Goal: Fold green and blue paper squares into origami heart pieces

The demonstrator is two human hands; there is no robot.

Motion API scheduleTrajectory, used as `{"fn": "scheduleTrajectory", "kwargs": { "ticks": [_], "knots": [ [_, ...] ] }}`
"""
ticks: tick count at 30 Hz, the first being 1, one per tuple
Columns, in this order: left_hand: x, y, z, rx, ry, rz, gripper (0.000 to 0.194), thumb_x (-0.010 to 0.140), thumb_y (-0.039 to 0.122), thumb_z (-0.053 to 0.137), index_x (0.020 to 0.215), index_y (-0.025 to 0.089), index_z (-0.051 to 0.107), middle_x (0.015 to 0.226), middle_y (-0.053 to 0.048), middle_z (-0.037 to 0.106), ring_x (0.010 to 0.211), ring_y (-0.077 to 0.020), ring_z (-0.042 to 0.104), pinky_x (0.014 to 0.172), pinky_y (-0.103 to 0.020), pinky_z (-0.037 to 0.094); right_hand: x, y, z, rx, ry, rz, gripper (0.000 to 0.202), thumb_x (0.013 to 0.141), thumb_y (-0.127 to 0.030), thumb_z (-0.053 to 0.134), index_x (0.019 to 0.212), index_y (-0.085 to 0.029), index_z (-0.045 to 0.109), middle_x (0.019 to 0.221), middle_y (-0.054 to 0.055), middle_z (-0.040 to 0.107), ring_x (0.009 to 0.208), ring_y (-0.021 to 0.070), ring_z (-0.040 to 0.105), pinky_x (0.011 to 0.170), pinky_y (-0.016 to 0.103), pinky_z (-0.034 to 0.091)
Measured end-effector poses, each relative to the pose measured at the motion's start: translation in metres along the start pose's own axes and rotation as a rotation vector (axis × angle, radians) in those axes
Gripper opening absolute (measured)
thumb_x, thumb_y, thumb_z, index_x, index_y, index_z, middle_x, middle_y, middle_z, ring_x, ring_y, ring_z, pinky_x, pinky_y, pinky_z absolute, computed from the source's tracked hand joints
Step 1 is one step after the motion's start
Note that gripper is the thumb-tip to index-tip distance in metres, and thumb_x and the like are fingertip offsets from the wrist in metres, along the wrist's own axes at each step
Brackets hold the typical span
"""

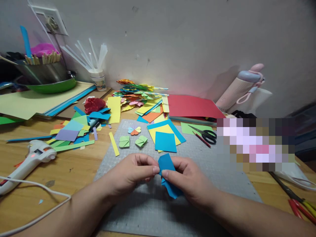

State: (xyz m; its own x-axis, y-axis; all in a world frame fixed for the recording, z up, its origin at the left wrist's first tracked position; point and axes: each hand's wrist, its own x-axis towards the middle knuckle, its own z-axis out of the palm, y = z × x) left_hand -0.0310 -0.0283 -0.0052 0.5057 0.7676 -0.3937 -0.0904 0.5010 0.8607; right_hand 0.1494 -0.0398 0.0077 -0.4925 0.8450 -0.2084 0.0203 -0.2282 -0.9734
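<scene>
At far left, see a white glue gun (32, 159) on the counter (84, 174); next, green folded pieces (124, 142) on the gray mat (209, 158). With the left hand (135, 169), pinches the folded blue paper (167, 164) by its left edge — apparently, with fingertips partly hidden. With the right hand's (187, 177) grip, clasps that paper above the mat — farther right, see black scissors (204, 132).

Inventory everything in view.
Folded paper: one, blue, in hands
Paper flower: one, multicoloured, mat
Folded shapes: two, green, mat
Cutting mat: one, grey, centre
Loose paper: many, mixed, scattered
Scissors: one, black, right
Pencil: one, red, right
Glue gun: one, white, left
Paper rose: one, red, left
Paper crafts: several, multicoloured, rear
Cup of straws: one, white, rear
Pot: one, silver, left
Pan: one, green, left
Bottle: one, pink, right
Socket: one, white, wall
Sheet: one, red, rear
Left hand: one, on folded paper
Right hand: one, likewise
</scene>
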Motion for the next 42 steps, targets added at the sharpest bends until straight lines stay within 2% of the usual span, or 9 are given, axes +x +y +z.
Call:
{"fn": "scheduleTrajectory", "kwargs": {
  "ticks": [6, 12, 17, 22, 27, 35, 38, 42],
  "knots": [
    [-0.001, 0.002, 0.000, -0.084, -0.068, 0.008, 0.024, 0.071, 0.034, 0.072, 0.070, 0.013, 0.060, 0.062, 0.002, 0.052, 0.058, -0.0092, 0.040, 0.058, -0.023, 0.026, 0.000, 0.002, -0.002, 0.036, 0.007, -0.006, 0.019, 0.075, -0.032, 0.061, 0.071, -0.014, 0.062, 0.060, -0.002, 0.049, 0.052, 0.0081, 0.038, 0.048, 0.020, 0.032],
    [-0.005, 0.005, 0.000, 0.102, -0.184, 0.070, 0.021, 0.082, 0.034, 0.059, 0.074, 0.016, 0.055, 0.060, 0.004, 0.048, 0.059, -0.0107, 0.039, 0.060, -0.024, 0.027, -0.002, -0.002, -0.002, 0.083, -0.102, -0.029, 0.020, 0.075, -0.031, 0.060, 0.075, -0.013, 0.069, 0.064, 0.001, 0.056, 0.060, 0.0111, 0.045, 0.053, 0.021, 0.036],
    [-0.008, 0.009, 0.003, 0.154, -0.206, 0.128, 0.020, 0.081, 0.031, 0.059, 0.070, 0.016, 0.051, 0.063, 0.005, 0.044, 0.061, -0.0105, 0.035, 0.059, -0.022, 0.027, -0.003, -0.001, -0.003, 0.176, -0.136, 0.072, 0.020, 0.071, -0.033, 0.063, 0.072, -0.013, 0.065, 0.061, -0.002, 0.049, 0.051, 0.0079, 0.039, 0.048, 0.020, 0.032],
    [-0.009, 0.011, 0.007, 0.118, -0.207, 0.139, 0.024, 0.077, 0.036, 0.063, 0.070, 0.016, 0.050, 0.064, 0.005, 0.043, 0.060, -0.0103, 0.033, 0.057, -0.021, 0.026, -0.004, 0.000, -0.002, 0.186, -0.110, 0.106, 0.021, 0.069, -0.033, 0.066, 0.068, -0.014, 0.057, 0.057, -0.005, 0.043, 0.049, 0.0067, 0.034, 0.046, 0.018, 0.028],
    [-0.011, 0.009, 0.006, 0.187, -0.179, 0.129, 0.028, 0.076, 0.039, 0.061, 0.069, 0.017, 0.046, 0.063, 0.005, 0.040, 0.061, -0.0110, 0.033, 0.057, -0.023, 0.026, -0.007, -0.002, 0.003, 0.120, -0.081, 0.066, 0.024, 0.073, -0.036, 0.064, 0.068, -0.015, 0.054, 0.058, -0.005, 0.041, 0.051, 0.0075, 0.033, 0.047, 0.019, 0.029],
    [-0.007, 0.009, 0.008, 0.258, -0.120, 0.116, 0.020, 0.076, 0.033, 0.056, 0.067, 0.017, 0.048, 0.055, 0.006, 0.041, 0.054, -0.0100, 0.033, 0.053, -0.023, 0.024, -0.007, -0.002, 0.004, 0.050, -0.057, -0.036, 0.020, 0.079, -0.033, 0.058, 0.070, -0.015, 0.058, 0.062, -0.003, 0.044, 0.056, 0.0088, 0.037, 0.050, 0.020, 0.033],
    [-0.008, 0.009, 0.009, 0.306, -0.108, 0.152, 0.020, 0.074, 0.031, 0.056, 0.063, 0.017, 0.046, 0.056, 0.006, 0.039, 0.055, -0.0101, 0.031, 0.053, -0.023, 0.023, -0.005, -0.001, 0.004, 0.029, -0.020, -0.026, 0.021, 0.076, -0.034, 0.061, 0.069, -0.015, 0.056, 0.062, -0.003, 0.045, 0.056, 0.0091, 0.039, 0.052, 0.020, 0.035],
    [-0.010, 0.010, 0.008, 0.338, -0.149, 0.130, 0.020, 0.074, 0.030, 0.055, 0.063, 0.017, 0.046, 0.058, 0.005, 0.039, 0.057, -0.0108, 0.032, 0.054, -0.024, 0.024, -0.005, -0.002, 0.005, -0.013, -0.049, 0.011, 0.025, 0.074, -0.037, 0.061, 0.066, -0.015, 0.053, 0.062, -0.003, 0.045, 0.058, 0.0096, 0.039, 0.053, 0.021, 0.037]
  ]
}}
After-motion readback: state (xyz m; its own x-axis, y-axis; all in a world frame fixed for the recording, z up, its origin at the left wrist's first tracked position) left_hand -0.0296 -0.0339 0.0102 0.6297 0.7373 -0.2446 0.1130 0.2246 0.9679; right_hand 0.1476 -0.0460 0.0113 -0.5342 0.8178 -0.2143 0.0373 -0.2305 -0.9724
